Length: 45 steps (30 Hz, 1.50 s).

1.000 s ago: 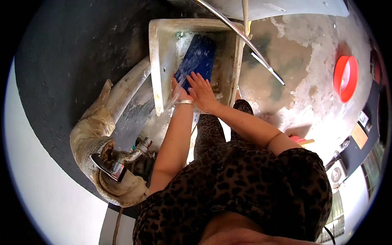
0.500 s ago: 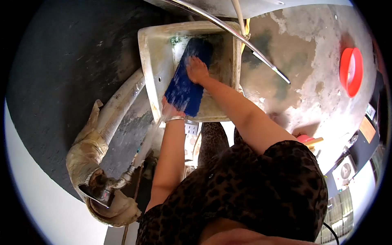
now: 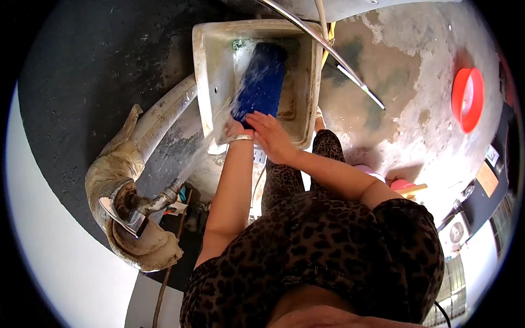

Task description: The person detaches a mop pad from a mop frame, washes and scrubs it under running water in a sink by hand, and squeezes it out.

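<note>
A wet, dark blue flat piece [image 3: 263, 76] lies slanted in a worn, pale sink [image 3: 203, 82], its lower end toward me. My left hand [image 3: 237, 130], with a bracelet at the wrist, grips that lower end, its fingers partly hidden at the edge. My right hand [image 3: 270, 134] rests over the same end beside it, its fingers stretched out on the blue surface. Water sprays from the metal tap [image 3: 170, 192] at the lower left across my left hand and onto the blue piece.
A wrapped pipe [image 3: 158, 123] curves up left of the sink. A thin metal rod [image 3: 311, 34] crosses the sink's upper right corner. On the floor at the right stands a red basin [image 3: 467, 100]. My legs are just below the sink.
My right hand has slid from the upper part of the blue piece down to its lower end. The blue piece sits slightly higher in the view, and my left hand has shifted a little.
</note>
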{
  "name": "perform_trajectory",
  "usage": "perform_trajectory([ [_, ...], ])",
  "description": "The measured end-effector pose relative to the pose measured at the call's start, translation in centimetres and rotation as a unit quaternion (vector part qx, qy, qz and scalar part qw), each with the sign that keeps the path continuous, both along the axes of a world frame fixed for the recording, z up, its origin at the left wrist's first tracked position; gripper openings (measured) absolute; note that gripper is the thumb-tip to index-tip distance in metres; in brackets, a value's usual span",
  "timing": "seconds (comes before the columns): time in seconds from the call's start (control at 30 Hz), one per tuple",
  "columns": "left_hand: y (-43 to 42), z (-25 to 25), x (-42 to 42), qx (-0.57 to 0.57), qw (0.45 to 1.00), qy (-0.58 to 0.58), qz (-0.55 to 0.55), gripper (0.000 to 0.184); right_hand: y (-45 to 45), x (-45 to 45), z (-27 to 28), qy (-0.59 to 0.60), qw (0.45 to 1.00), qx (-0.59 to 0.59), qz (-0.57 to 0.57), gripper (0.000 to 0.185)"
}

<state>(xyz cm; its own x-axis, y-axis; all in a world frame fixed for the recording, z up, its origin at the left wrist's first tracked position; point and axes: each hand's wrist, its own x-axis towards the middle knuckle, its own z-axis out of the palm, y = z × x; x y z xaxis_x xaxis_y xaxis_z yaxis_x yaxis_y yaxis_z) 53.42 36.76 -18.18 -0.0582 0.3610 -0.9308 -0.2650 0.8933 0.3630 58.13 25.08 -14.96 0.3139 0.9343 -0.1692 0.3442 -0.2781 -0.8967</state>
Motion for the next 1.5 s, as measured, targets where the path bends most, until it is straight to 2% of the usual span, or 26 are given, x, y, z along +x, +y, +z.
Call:
perform_trajectory([
  [0.07, 0.2, -2.5, -1.5, -0.012, 0.998, -0.044, 0.031, 0.043, 1.3, 1.4, -1.5, -0.008, 1.000, -0.011, 0.002, 0.043],
  [0.1, -0.2, -2.1, -1.0, 0.052, 0.998, -0.041, -0.022, 0.044, 2.1, 1.7, -3.9, -0.035, 0.999, -0.001, 0.010, 0.043],
  [0.13, -0.5, -1.5, -0.9, 0.036, 0.999, -0.009, -0.028, 0.044, 2.9, 2.1, -7.2, -0.064, 0.998, 0.009, 0.018, 0.043],
  [0.2, -0.8, -0.7, -0.7, 0.008, 0.998, 0.051, -0.038, 0.044, 5.1, 5.1, -12.9, -0.025, 0.988, -0.149, 0.007, 0.047],
  [0.23, -1.0, -0.7, -0.4, 0.024, 0.999, -0.017, -0.014, 0.043, 5.4, 5.5, -13.3, -0.034, 0.983, -0.179, 0.002, 0.047],
  [0.27, -0.7, -0.7, -0.4, 0.015, 0.999, -0.023, -0.016, 0.043, 5.8, 5.9, -13.6, -0.044, 0.977, -0.208, -0.005, 0.047],
  [0.3, -0.4, 0.1, -0.1, 0.005, 0.999, -0.028, -0.018, 0.044, 6.1, 6.1, -13.5, -0.054, 0.969, -0.239, -0.012, 0.047],
  [0.37, -0.7, 0.3, 0.0, 0.007, 0.999, -0.039, -0.017, 0.046, 6.1, 5.5, -7.0, -0.087, 0.959, -0.236, 0.126, 0.045],
  [0.4, -0.8, -0.1, -0.2, 0.024, 0.999, -0.043, -0.017, 0.048, 5.2, 2.8, -6.0, -0.119, 0.970, -0.160, 0.136, 0.044],
  [0.47, -1.4, 0.3, -0.8, 0.050, 0.996, -0.076, -0.023, 0.052, 4.1, 1.2, -3.0, -0.033, 0.987, -0.107, 0.118, 0.043],
  [0.53, -1.5, 1.5, 0.2, 0.079, 0.985, -0.149, -0.033, 0.057, 4.9, 2.0, -2.8, -0.015, 0.989, -0.104, 0.099, 0.042],
  [0.57, -1.5, 2.3, 0.9, 0.043, 0.985, -0.162, 0.039, 0.056, 5.3, 2.2, -3.0, -0.004, 0.991, -0.102, 0.091, 0.042],
  [0.67, -0.1, 1.3, -0.6, 0.022, 0.985, -0.170, -0.023, 0.054, 7.5, 1.8, -4.3, -0.045, 0.983, -0.134, 0.120, 0.043],
  [0.7, -0.4, -3.4, -3.2, 0.092, 0.968, -0.203, -0.112, 0.053, 8.3, 2.5, -5.7, -0.057, 0.977, -0.174, 0.106, 0.043],
  [0.73, -1.3, -2.3, -2.4, 0.066, 0.989, -0.114, -0.068, 0.052, 9.2, 3.2, -7.9, -0.067, 0.970, -0.213, 0.091, 0.044],
  [0.8, -2.9, -0.6, -0.9, 0.105, 0.993, -0.019, -0.055, 0.050, 10.4, 4.4, -11.1, -0.053, 0.962, -0.257, 0.077, 0.045],
  [0.83, -2.9, -0.5, -0.6, 0.078, 0.997, -0.008, -0.018, 0.046, 10.8, 5.2, -12.4, -0.032, 0.962, -0.261, 0.080, 0.046],
  [0.97, -2.4, -0.1, -0.1, 0.087, 0.995, 0.034, -0.033, 0.047, 12.5, 7.9, -18.0, -0.028, 0.953, -0.294, 0.072, 0.049],
  [1.07, -1.6, 1.7, 1.2, 0.023, 0.991, 0.133, -0.023, 0.048, 13.6, 9.6, -22.2, -0.001, 0.950, -0.308, 0.061, 0.049],
  [1.1, -1.9, 0.1, -0.2, 0.084, 0.992, 0.078, -0.046, 0.048, 13.8, 9.8, -23.8, -0.025, 0.953, -0.296, 0.055, 0.048],
  [1.2, -2.5, -0.9, -1.4, 0.074, 0.995, 0.063, -0.022, 0.047, 14.1, 14.4, -26.5, -0.069, 0.918, -0.382, 0.075, 0.046],
  [1.23, -2.3, 0.5, 0.3, 0.115, 0.990, 0.068, -0.036, 0.045, 13.3, 15.2, -26.8, -0.077, 0.928, -0.363, 0.039, 0.045],
  [1.3, -2.0, -0.2, 0.0, 0.128, 0.988, 0.077, -0.036, 0.044, 11.3, 16.4, -27.0, -0.094, 0.939, -0.329, -0.030, 0.044],
  [1.4, -1.6, 0.1, 0.1, 0.066, 0.993, 0.095, -0.032, 0.043, 10.2, 11.5, -35.6, -0.165, 0.936, -0.308, -0.044, 0.045],
  [1.43, -1.7, 0.4, 0.1, 0.069, 0.992, 0.100, -0.037, 0.043, 10.3, 10.8, -30.0, -0.093, 0.943, -0.315, -0.058, 0.047],
  [1.5, -1.2, 0.1, 0.4, 0.061, 0.995, 0.072, -0.019, 0.045, 8.3, 8.1, -20.3, -0.082, 0.960, -0.266, -0.007, 0.052],
])
